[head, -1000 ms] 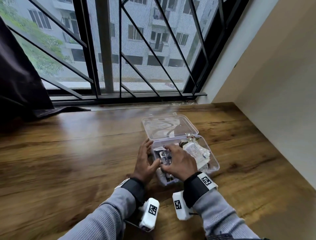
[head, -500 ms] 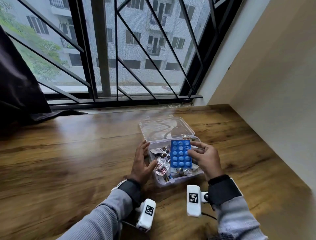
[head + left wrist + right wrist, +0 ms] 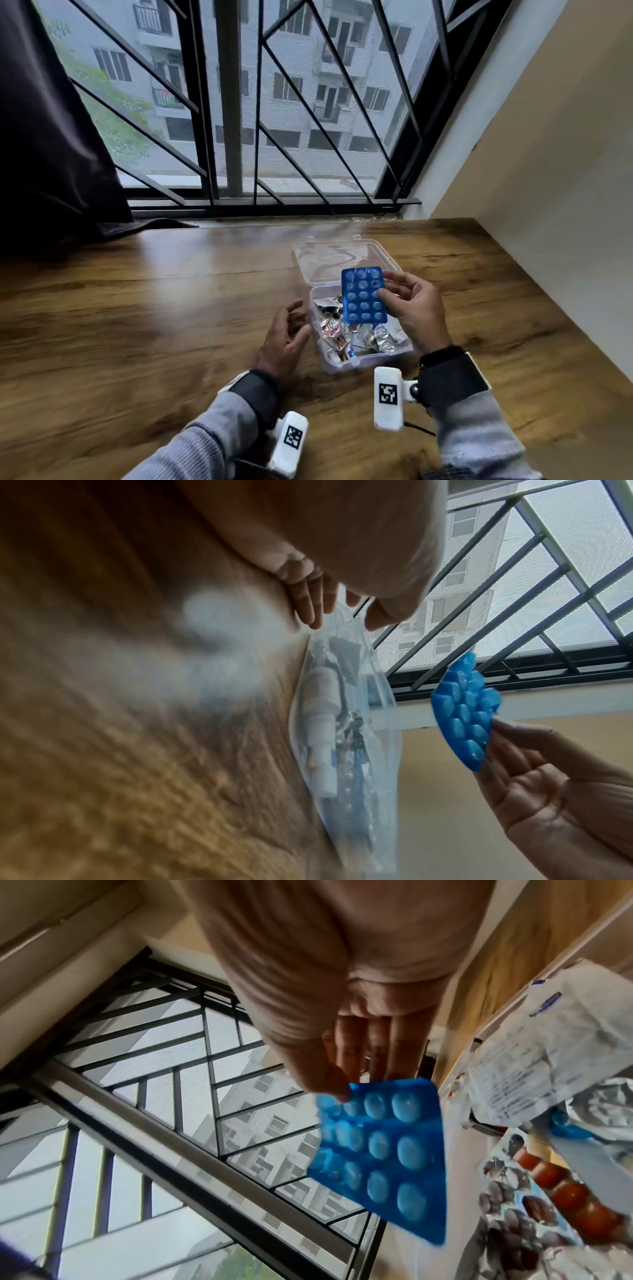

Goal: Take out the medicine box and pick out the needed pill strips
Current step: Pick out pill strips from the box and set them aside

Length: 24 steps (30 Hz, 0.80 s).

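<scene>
A clear plastic medicine box [image 3: 370, 360] stands open on the wooden table [image 3: 137, 325], its lid [image 3: 342, 257] laid back toward the window. Inside lie several foil and blister strips [image 3: 335, 329], with brown and orange pills [image 3: 561, 1191] in the right wrist view. My right hand [image 3: 416, 308] pinches a blue pill strip [image 3: 363, 295] by its right edge and holds it above the box [image 3: 342, 723]; thumb on the front, fingers behind [image 3: 377, 1047]. The blue strip [image 3: 462, 710] [image 3: 383, 1153] is lifted clear. My left hand [image 3: 286, 337] rests beside the box's left wall, fingers relaxed, holding nothing.
A barred window [image 3: 274, 102] runs along the table's far edge, with a dark curtain [image 3: 44, 154] at the left. A beige wall [image 3: 548, 171] borders the table on the right. A folded white paper leaflet [image 3: 548, 1047] lies in the box.
My right hand has come out of the box with the blue strip and raised it higher. My left hand has let go of the box's left edge and drawn slightly away.
</scene>
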### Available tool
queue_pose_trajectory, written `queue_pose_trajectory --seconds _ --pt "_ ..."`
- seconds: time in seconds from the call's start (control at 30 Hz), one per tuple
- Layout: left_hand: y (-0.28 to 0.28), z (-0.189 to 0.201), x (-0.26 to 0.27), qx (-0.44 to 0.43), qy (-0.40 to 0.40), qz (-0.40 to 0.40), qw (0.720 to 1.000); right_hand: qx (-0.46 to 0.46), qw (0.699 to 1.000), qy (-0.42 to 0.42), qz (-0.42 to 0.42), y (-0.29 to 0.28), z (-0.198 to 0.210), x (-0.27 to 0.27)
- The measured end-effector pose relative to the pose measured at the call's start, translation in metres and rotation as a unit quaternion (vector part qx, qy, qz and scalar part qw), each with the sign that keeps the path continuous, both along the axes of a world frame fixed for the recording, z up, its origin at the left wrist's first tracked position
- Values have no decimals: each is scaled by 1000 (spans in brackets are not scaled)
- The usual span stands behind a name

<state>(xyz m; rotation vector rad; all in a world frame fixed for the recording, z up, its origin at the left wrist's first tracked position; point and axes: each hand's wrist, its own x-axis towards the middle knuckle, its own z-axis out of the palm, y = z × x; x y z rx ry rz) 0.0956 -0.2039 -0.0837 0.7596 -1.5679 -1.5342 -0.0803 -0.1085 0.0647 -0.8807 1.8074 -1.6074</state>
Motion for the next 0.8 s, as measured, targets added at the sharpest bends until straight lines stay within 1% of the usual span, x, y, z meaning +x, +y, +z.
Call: queue_pose_trajectory --seconds 0.03,0.07,0.1,0.13,0.17,0.2,0.23,0.27,0.3,0.33,0.37,0.4,0.43,0.47,0.5,0.53,0.6,0.7,0.73,0.8 --pt "1 2 1 1 1 0 1000 -21 999 27 13 1 2 4" --pt "3 4 2 -1 5 0 1000 -46 995 79 30 2 5 8" --pt "4 5 3 -2 9 2 1000 -73 983 158 50 4 7 11" --pt "5 6 4 -3 13 4 1000 -98 960 253 72 7 7 14" --pt "5 7 4 -4 13 7 1000 -123 926 346 88 10 4 14" --pt "5 8 4 -5 12 6 1000 -146 891 418 98 13 -1 12" --pt "6 9 4 -7 8 4 1000 -162 868 457 102 17 -6 10" --pt "6 11 4 -8 1 2 1000 -173 860 469 104 19 -9 10" --pt "6 12 5 -7 -8 1 1000 -180 862 463 103 21 -12 10" --pt "6 14 7 -6 -17 0 1000 -182 872 443 102 22 -13 13" --pt "4 14 11 -6 -29 -1 1000 -177 891 406 102 22 -11 17" --pt "3 16 15 -9 -45 -3 999 -164 918 347 99 19 -9 23" --pt "1 18 20 -11 -62 -6 998 -143 948 270 93 14 -5 28" --pt "-1 20 26 -8 -76 -9 997 -117 970 191 94 7 0 34" --pt "-2 23 33 1 -80 -10 997 -88 982 126 105 -2 3 38" --pt "-2 27 40 10 -82 -7 997 -59 987 84 122 -12 4 41" --pt "-5 34 55 25 -87 12 996 1 986 48 161 -34 0 47" --pt "-14 36 75 85 -97 40 991 91 975 42 199 -65 -19 60" --pt "-17 37 80 105 -99 39 989 120 970 48 205 -74 -27 63" --pt "-20 39 84 114 -120 20 986 171 960 77 206 -88 -41 67"
